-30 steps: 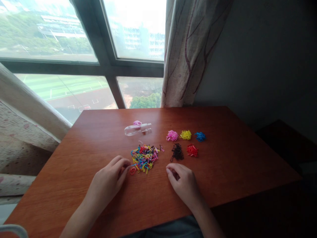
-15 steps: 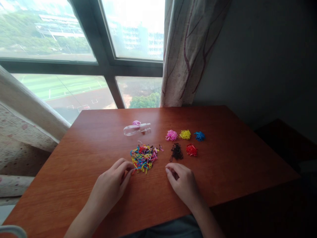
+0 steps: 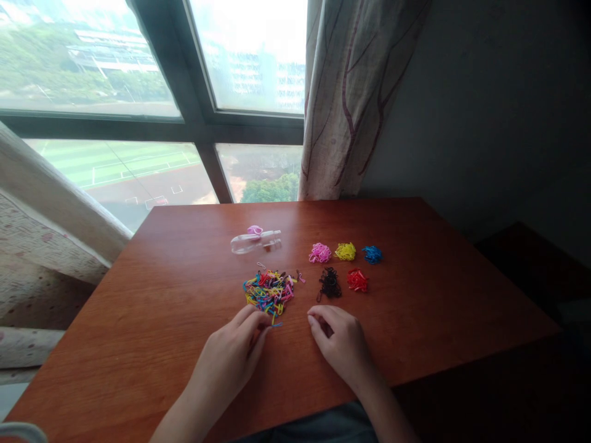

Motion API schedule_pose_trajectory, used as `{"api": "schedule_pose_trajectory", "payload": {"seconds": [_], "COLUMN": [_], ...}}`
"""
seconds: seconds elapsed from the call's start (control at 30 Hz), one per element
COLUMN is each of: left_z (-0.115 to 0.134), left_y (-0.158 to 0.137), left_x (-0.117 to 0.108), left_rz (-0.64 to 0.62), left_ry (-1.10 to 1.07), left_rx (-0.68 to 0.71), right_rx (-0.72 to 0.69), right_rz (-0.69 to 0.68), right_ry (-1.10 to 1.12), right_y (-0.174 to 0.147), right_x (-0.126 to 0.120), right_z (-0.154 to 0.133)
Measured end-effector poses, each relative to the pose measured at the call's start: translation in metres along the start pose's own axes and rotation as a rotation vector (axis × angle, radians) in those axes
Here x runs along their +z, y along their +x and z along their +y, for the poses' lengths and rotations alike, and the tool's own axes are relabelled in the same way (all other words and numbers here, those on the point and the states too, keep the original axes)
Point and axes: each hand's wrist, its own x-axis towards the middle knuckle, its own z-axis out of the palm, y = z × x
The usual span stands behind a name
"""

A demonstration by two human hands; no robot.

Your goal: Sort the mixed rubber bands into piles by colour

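Observation:
My left hand (image 3: 240, 341) is pinched at the near edge of a mixed pile of small coloured safety pins (image 3: 270, 290). A blue safety pin (image 3: 277, 324) sticks out to the right from its fingertips. To the right of the pile, my right hand (image 3: 339, 335) rests on the table with thumb and forefinger together. Whatever it may hold is hidden. Beyond it lie sorted heaps: black pins (image 3: 329, 282), red pins (image 3: 357, 280), pink pins (image 3: 320, 253), yellow pins (image 3: 345, 251) and blue pins (image 3: 372, 254).
A clear plastic bottle-like container (image 3: 247, 243) with a pink piece (image 3: 255, 230) lies behind the mixed pile. One pale pin (image 3: 261, 266) is loose nearby. The wooden table (image 3: 438, 295) meets a window and curtains (image 3: 351, 92) at the back.
My left hand has moved right along the near edge of the mixed pile. A blue pin now shows at its fingertips. My right hand has hardly moved.

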Motion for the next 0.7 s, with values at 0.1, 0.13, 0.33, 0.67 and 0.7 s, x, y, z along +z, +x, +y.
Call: {"api": "schedule_pose_trajectory", "payload": {"seconds": [0.1,0.13,0.33,0.67,0.7], "left_z": [0.009,0.012,0.017,0.024,0.024], "left_y": [0.001,0.002,0.007,0.01,0.01], "left_x": [0.007,0.009,0.014,0.018,0.019], "left_rz": [-0.013,-0.014,-0.022,-0.135,-0.143], "left_ry": [-0.009,-0.003,0.058,0.122,0.127], "left_rx": [0.007,0.012,0.061,0.071,0.069], "right_rx": [-0.039,-0.048,-0.041,-0.096,-0.097], "right_rz": [-0.018,-0.025,-0.043,-0.159,-0.161], "right_ry": [-0.002,-0.006,0.005,0.03,0.032], "right_y": [0.0,0.0,-0.001,-0.003,-0.003], "right_x": [-0.001,-0.001,0.0,-0.006,-0.006], "right_z": [-0.001,-0.001,0.0,-0.006,-0.006]}}
